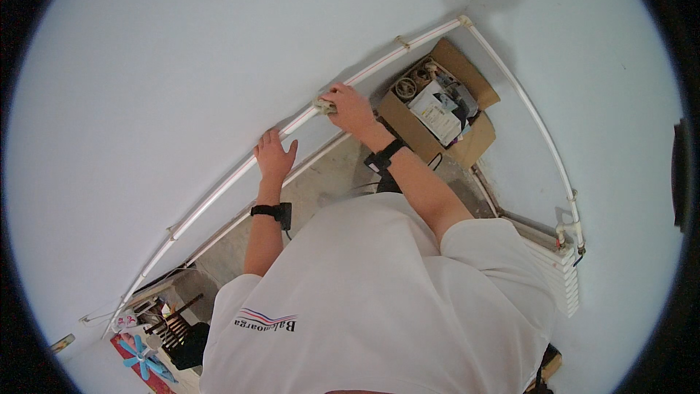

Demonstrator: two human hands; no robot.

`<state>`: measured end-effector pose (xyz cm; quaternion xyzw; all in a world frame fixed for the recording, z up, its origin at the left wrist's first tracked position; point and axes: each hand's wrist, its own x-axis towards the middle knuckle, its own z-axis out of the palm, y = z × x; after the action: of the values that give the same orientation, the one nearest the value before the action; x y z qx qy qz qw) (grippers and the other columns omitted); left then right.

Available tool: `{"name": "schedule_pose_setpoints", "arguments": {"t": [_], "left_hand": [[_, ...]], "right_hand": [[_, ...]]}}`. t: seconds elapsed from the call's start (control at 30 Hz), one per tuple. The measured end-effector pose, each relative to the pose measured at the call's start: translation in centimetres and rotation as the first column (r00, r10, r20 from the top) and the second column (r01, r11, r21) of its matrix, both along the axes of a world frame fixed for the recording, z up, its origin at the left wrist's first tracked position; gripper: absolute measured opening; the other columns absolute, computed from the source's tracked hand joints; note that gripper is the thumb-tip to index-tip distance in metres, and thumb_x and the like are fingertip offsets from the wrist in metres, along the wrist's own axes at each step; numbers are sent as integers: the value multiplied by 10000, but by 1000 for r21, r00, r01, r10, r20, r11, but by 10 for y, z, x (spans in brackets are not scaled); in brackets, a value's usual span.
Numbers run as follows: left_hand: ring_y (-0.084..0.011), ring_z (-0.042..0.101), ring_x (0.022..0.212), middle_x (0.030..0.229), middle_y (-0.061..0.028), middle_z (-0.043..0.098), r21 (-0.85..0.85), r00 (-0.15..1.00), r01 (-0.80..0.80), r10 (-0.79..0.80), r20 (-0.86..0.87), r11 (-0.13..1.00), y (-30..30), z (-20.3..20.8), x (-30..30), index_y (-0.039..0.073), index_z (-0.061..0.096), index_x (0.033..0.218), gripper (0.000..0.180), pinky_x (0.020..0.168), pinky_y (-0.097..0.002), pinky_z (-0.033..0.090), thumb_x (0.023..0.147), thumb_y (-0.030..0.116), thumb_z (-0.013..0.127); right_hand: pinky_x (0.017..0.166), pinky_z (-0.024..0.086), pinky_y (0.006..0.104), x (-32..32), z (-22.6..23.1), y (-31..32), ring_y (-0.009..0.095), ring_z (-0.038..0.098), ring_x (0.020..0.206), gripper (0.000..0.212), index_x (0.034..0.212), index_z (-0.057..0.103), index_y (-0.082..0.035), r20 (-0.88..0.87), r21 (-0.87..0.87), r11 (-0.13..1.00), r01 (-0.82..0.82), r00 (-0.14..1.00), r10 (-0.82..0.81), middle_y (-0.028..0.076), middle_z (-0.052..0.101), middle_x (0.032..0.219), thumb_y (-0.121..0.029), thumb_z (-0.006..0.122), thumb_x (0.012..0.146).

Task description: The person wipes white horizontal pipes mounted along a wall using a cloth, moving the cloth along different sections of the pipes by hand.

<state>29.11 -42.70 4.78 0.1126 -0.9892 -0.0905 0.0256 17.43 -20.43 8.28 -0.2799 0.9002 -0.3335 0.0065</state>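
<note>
A long white pipe [219, 191] runs along the pale wall, from the lower left up to the corner. My right hand [351, 111] pinches a crumpled, pale yellowish cloth [325, 106] and presses it against this pipe. Farther left, my left hand [273, 157] lies on the same pipe with its fingers stretched over it and the thumb spread away. Each wrist wears a black band with a small device. The part of the cloth under my right fingers is hidden.
An open cardboard box [408, 120] full of odds and ends stands below the pipe near the corner. On the right are a white radiator [569, 284] and a valve [561, 237]. A blue fan [143, 357] sits at the lower left. A lower pipe [313, 157] follows the wall.
</note>
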Motion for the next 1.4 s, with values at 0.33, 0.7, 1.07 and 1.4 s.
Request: {"name": "schedule_pose_setpoints", "arguments": {"t": [0.33, 0.7, 1.07, 1.4], "left_hand": [[-340, 538, 1133, 1172, -134, 593, -22, 996, -34, 32, -82, 999, 3, -1, 1, 63, 558, 1170, 499, 964, -502, 375, 827, 394, 704], [-361, 542, 1119, 1175, -153, 594, -10, 998, -56, 56, -37, 998, 5, 3, 1, 53, 562, 1169, 498, 967, -512, 371, 834, 396, 700], [-364, 532, 1149, 1177, -152, 590, 11, 998, -27, 28, -57, 1000, 4, 2, 1, 49, 563, 1174, 509, 968, -523, 372, 827, 393, 704], [-360, 534, 1144, 1175, -150, 589, 12, 997, 7, -7, -70, 1000, 4, 4, 2, 55, 548, 1187, 525, 957, -516, 373, 824, 401, 704]], "right_hand": [[906, 540, 454, -61, -13, 92, 325, 600, 1108, 470, 1213, 664, -184, 56, -17, 977, 213, 976, -212, 75, 579, 1263, -187, 745, 750], [878, 529, 426, -84, -29, 142, 327, 601, 1072, 438, 1135, 698, -158, -86, -139, 809, 572, 807, -585, 105, 605, 1192, -69, 713, 706], [840, 514, 466, -61, -46, 115, 380, 598, 1009, 391, 1105, 631, -78, -113, -289, 839, 460, 854, -508, 131, 580, 1142, -95, 728, 726], [836, 523, 457, -6, -42, 43, 389, 594, 1022, 410, 1083, 611, -102, 3, -279, 928, 246, 967, -255, 142, 565, 1144, -65, 743, 696]]}}
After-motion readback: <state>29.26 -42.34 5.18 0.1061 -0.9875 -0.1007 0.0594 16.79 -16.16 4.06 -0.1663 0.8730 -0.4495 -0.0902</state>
